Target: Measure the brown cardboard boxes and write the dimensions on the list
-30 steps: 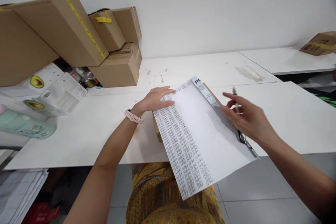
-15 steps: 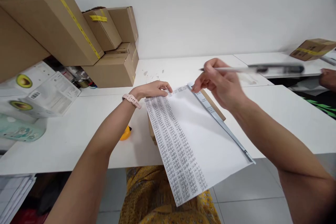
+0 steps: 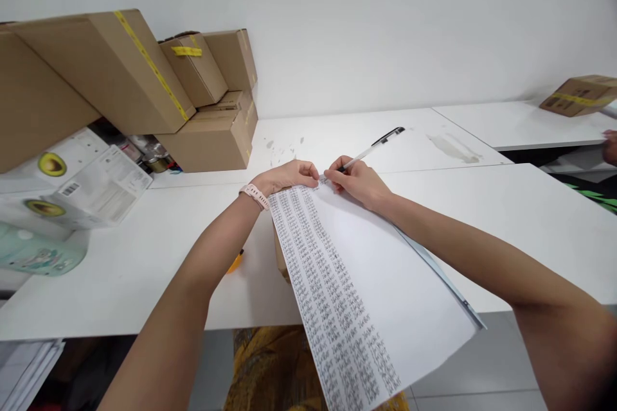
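Note:
A large white sheet [image 3: 366, 289] with columns of handwriting down its left side lies over a brown box on the white table [image 3: 144, 257] and hangs past the front edge. My left hand [image 3: 286, 175], a pink watch on the wrist, is curled and pins the sheet's top left corner. My right hand [image 3: 359, 181] is closed round a clear pen with a black cap [image 3: 373, 147], its tip at the sheet's top edge close to the left fingers. A small yellow object [image 3: 236, 261] peeks out beside my left forearm.
Stacked cardboard boxes with yellow tape [image 3: 144, 77] lean at the back left, white avocado-printed boxes [image 3: 72, 173] and a mint bottle [image 3: 38, 257] below them. Another taped box [image 3: 578, 95] sits on the far right table, where another person's hand [image 3: 610, 144] shows.
My right hand came down from mid-air with the pen and set its tip at the sheet's top edge. My left hand curled from flat onto the corner.

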A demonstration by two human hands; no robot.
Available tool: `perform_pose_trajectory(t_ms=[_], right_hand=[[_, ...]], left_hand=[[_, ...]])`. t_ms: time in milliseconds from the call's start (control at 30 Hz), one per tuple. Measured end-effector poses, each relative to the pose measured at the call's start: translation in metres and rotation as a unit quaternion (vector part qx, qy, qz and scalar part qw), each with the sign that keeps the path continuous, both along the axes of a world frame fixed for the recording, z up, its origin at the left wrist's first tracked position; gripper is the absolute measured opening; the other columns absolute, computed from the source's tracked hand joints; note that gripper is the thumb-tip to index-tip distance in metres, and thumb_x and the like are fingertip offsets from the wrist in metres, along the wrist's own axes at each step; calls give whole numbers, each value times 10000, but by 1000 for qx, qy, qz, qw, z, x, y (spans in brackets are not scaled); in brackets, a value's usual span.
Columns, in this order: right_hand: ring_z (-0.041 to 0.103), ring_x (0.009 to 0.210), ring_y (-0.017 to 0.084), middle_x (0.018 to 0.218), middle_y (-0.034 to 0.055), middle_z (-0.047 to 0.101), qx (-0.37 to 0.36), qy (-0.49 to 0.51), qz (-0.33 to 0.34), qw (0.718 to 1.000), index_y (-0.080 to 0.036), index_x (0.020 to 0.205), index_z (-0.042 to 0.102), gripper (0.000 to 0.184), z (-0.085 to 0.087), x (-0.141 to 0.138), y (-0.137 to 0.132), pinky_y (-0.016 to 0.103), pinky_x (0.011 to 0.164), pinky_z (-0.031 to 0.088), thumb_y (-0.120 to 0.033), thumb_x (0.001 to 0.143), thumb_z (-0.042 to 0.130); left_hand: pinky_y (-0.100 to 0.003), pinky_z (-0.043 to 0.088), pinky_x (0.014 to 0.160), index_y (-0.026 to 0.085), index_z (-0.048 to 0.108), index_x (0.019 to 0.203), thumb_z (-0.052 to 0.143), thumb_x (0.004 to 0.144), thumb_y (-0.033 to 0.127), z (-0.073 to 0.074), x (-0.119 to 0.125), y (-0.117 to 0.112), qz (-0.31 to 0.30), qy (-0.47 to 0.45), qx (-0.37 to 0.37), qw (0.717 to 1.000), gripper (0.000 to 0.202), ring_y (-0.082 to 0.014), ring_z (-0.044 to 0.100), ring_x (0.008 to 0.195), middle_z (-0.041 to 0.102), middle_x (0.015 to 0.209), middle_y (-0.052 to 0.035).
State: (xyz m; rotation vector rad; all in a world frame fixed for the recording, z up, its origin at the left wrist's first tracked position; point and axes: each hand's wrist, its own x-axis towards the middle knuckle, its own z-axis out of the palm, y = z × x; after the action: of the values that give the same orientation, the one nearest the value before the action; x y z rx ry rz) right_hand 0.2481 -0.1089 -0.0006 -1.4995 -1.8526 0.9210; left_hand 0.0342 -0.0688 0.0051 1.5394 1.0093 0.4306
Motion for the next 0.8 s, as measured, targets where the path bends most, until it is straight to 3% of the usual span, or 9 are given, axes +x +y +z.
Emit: perform_pose_trajectory(t_ms=[167, 333, 533, 800], right_hand=[[529, 572, 144, 624, -15, 615, -18, -19, -13, 1000, -229, 786, 540, 268, 20, -11, -4, 297, 590, 368, -478, 844, 621], [439, 547, 133, 600, -15, 532, -1, -43, -32, 999, -226, 739, 454, 199, 38, -22, -17, 285, 532, 293, -335, 852, 577], [384, 534, 116, 579, -34, 471, 8, -43, -20, 999, -224, 735, 427, 214, 31, -21, -15, 278, 524, 270, -310, 867, 572], [426, 554, 120, 604, -27, 507, 12, -37, -19, 999, -224, 730, 434, 234, 25, -22, -12, 275, 528, 284, -322, 874, 590]], left_hand=[[-300, 456, 594, 195, 595, 1136, 792, 701, 281, 3, 1, -3, 25, 39, -6, 999, 485, -153, 619, 666, 688, 917, -47], [-306, 449, 646, 164, 670, 1046, 760, 708, 306, 4, 5, -3, 20, 71, 16, 997, 378, -173, 623, 740, 679, 905, -45], [-305, 438, 655, 175, 677, 929, 745, 716, 307, 4, 6, -4, 10, 55, 14, 998, 260, -159, 605, 723, 656, 873, -28], [-299, 416, 643, 192, 666, 935, 738, 732, 308, 0, 4, -3, -1, 48, 19, 999, 244, -155, 587, 721, 640, 856, -14]])
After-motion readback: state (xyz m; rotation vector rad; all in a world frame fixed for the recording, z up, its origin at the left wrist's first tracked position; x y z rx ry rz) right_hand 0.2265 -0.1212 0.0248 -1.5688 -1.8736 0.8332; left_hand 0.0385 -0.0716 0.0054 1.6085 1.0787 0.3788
